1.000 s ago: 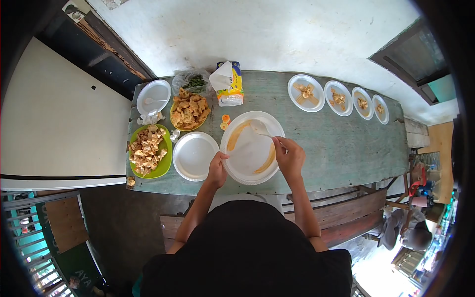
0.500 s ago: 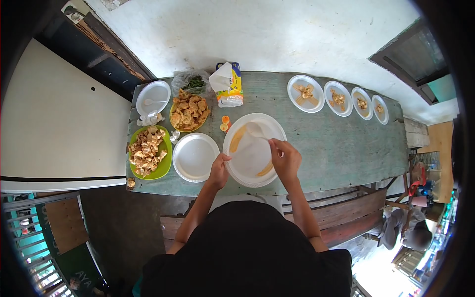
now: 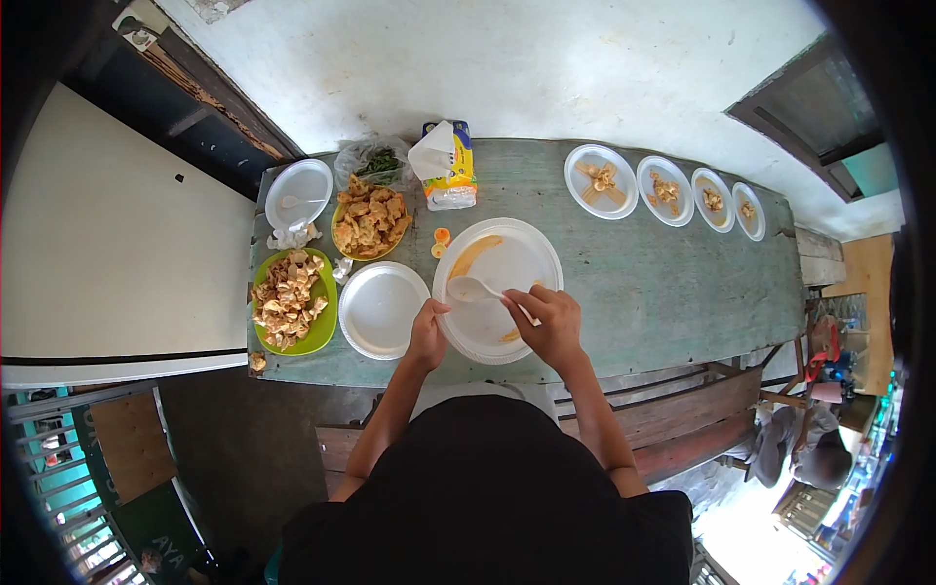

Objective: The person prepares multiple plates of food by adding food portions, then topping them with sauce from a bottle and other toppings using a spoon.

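A white foam plate [image 3: 538,255] is in front of me, with orange-brown sauce [image 3: 475,253] streaked along its upper left and smaller smears on the right and lower side. My left hand [image 3: 426,336] is closed on the plate's left rim, thumb on top. A white plastic spoon [image 3: 471,289] is pinched in the fingers of my right hand [image 3: 548,324], its bowl over the left-middle of the plate. Just left of my left hand lies another white plate [image 3: 383,310] with no food on it.
At left are a green plate [image 3: 327,327] of brown pieces, a plate of fried food [image 3: 370,219], a bag of greens [image 3: 378,164] and a white bowl [image 3: 299,185]. A tissue pack [image 3: 450,168] and orange caps [image 3: 441,241] stand beyond. Several plates with food [image 3: 601,202] line the back right.
My right hand has moved the spoon from the upper part of the plate down and left toward its middle. Sauce at the top now extends further right. My left hand stays on the rim.
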A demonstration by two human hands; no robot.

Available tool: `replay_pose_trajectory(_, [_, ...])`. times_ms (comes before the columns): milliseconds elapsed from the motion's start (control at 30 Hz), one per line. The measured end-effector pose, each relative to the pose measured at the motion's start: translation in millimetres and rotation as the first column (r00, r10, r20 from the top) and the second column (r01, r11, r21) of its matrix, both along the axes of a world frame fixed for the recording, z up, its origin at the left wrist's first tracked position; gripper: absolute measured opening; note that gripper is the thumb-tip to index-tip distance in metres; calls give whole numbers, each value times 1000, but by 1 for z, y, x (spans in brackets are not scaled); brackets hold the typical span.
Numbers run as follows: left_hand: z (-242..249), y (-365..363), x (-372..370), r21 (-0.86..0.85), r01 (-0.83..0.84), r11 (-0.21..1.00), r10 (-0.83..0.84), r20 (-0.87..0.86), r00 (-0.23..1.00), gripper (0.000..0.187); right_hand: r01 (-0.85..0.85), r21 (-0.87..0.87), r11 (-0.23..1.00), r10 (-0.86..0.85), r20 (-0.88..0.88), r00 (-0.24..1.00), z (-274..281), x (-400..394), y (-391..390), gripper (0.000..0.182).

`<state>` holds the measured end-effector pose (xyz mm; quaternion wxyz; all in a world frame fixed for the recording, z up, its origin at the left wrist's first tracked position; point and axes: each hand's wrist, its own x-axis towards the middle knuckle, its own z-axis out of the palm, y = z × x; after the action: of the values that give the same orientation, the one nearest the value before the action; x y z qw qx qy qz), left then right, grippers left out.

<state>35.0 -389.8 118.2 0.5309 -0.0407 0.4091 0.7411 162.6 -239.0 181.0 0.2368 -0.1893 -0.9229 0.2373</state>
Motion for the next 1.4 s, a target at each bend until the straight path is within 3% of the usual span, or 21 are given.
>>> replay_pose_trajectory(100, [6,-2,2,-11,37,999,-38,-37,999,47,102,20,995,-101,-46,994,-9,-2,7,5])
replay_pose_trajectory(200, [6,-3,2,14,30,999,-30,-43,999,46,332,-23,943,-332,-34,943,-11,0,13,6])
replay_pose_trajectory(333, [5,-4,2,20,4,1000,-3,-43,999,45,323,-101,941,-324,9,946,-4,6,14,5])
replay_pose_trajectory(400, [5,-3,2,12,4,1000,-4,-41,999,45,88,-51,995,-91,-54,994,1,6,11,4])
replay_pose_trajectory(500, [7,-3,4,-66,31,997,-38,-115,993,45,-45,28,999,46,-21,999,3,3,6,4])
replay_pose_trajectory(567, [-1,-3,1,-29,47,998,-49,-63,997,45,-50,33,998,50,-24,998,-2,1,6,4])
replay_pose_trajectory(667, [-1,-4,1,-4,64,998,-64,-6,998,46,44,80,996,-41,-42,998,-5,-3,8,7])
replay_pose_trajectory(733, [3,-4,3,-15,67,998,-67,-2,998,47,263,-15,965,-263,-36,964,-8,-2,10,10])
replay_pose_trajectory(833, [6,-5,3,-16,46,999,-46,-44,998,47,373,-108,922,-374,11,927,-11,5,12,12])
replay_pose_trajectory(967, [2,-12,0,11,-12,1000,12,-17,1000,47,379,-185,907,-387,-8,922,-12,12,-1,11])
replay_pose_trajectory(1067, [0,-16,-1,-8,-10,1000,10,-14,1000,47,107,-168,980,-115,-39,993,-1,9,-18,7])
replay_pose_trajectory(1200, [0,-24,-2,12,13,1000,-13,27,1000,48,19,-18,1000,-19,2,1000,-2,2,-27,6])
replay_pose_trajectory(1300, [3,-30,-2,33,30,999,-29,-6,1000,48,175,-38,984,-175,-18,984,-12,-1,-25,8])
replay_pose_trajectory(1400, [3,-36,-2,46,-7,999,6,21,1000,45,434,-158,887,-439,5,898,-20,2,-24,14])
